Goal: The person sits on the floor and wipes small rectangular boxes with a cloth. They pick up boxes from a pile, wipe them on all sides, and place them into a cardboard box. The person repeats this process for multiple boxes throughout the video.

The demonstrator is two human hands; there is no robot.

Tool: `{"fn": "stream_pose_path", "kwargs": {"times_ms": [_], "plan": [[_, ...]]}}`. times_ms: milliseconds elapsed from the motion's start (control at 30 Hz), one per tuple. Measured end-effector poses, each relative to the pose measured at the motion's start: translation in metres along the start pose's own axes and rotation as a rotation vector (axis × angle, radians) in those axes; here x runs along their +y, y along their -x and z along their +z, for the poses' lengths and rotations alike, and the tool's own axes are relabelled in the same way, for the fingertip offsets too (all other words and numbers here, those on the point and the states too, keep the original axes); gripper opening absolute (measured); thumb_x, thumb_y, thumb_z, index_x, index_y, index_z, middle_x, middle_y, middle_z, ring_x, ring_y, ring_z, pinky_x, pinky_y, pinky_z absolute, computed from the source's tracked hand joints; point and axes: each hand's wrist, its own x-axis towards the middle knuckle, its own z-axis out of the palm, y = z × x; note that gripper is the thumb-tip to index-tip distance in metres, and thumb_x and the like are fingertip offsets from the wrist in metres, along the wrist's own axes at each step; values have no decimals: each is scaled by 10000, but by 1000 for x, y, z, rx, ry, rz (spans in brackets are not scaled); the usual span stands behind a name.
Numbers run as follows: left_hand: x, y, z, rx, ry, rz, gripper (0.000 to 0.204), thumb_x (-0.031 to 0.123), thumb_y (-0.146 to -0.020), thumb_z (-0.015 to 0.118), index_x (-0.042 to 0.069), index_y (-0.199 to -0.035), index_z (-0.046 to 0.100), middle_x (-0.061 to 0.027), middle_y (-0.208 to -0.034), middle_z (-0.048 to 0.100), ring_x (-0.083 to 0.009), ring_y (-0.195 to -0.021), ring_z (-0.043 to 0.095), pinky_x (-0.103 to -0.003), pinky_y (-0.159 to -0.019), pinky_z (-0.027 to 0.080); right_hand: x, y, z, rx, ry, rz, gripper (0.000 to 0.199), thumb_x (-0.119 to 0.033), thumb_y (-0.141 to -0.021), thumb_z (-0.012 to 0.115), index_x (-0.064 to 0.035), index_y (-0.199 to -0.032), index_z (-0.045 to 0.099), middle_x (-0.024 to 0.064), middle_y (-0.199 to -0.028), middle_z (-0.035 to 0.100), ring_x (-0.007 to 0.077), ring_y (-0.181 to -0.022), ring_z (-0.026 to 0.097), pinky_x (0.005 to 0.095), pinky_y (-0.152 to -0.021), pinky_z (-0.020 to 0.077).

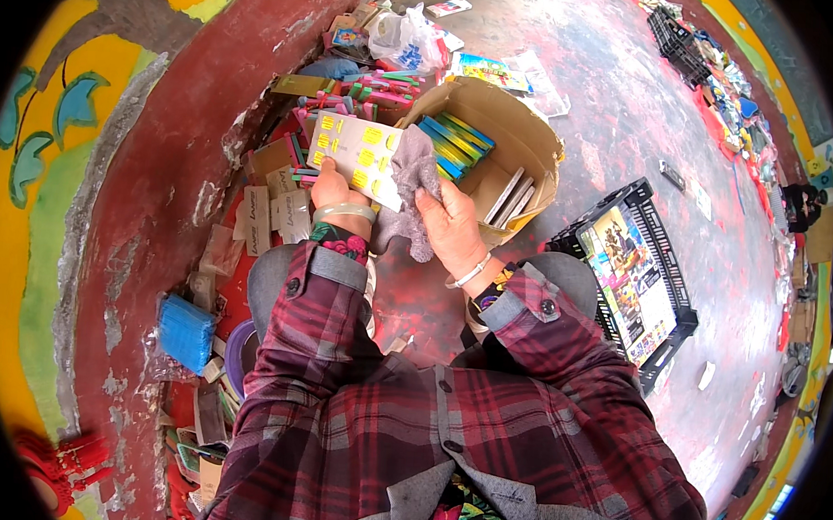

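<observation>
My left hand (338, 195) grips the lower left edge of a flat white card or booklet (350, 158) with rows of yellow patches. A greyish-purple cloth (411, 189) lies over the right end of the card and hangs below it. My right hand (452, 229) is closed on this cloth, its thumb on top and the other fingers partly hidden. Just beyond my hands stands an open cardboard box (542, 139). Inside it are a stack of thin blue, yellow and green books (455, 147) and several pale upright ones (509, 197).
Along the red wall on the left lie colourful packets (378, 93), small boxes (256, 219) and a blue bundle (186, 333). A white plastic bag (405, 38) sits at the far end. At right, a black crate (661, 353) holds a printed sheet; another crate (679, 46) stands farther off.
</observation>
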Motion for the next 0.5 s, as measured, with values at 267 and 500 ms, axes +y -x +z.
{"fn": "stream_pose_path", "kwargs": {"times_ms": [267, 500], "plan": [[4, 0, 0, -8, 50, -16, 382, 224, -964, 360, 14, -1279, 415, -150, -1274, 495, -306, -1099, 530, -467, -925, 433, -19, -5, -18, -22, -64, -15, 270, -114, -882, 546, 14, -1119, 545, 31, -916, 613, 114, -819, 540, 260, -781, 438], [13, -4, -2, -73, 75, -73, 411, 249, -971, 313, 30, -1313, 378, -150, -1321, 452, -321, -1163, 482, -486, -978, 385, -23, -22, -50, 152, -582, 128, 269, -134, -904, 527, 14, -1127, 557, 54, -1051, 615, 144, -921, 596, 278, -808, 479]]}}
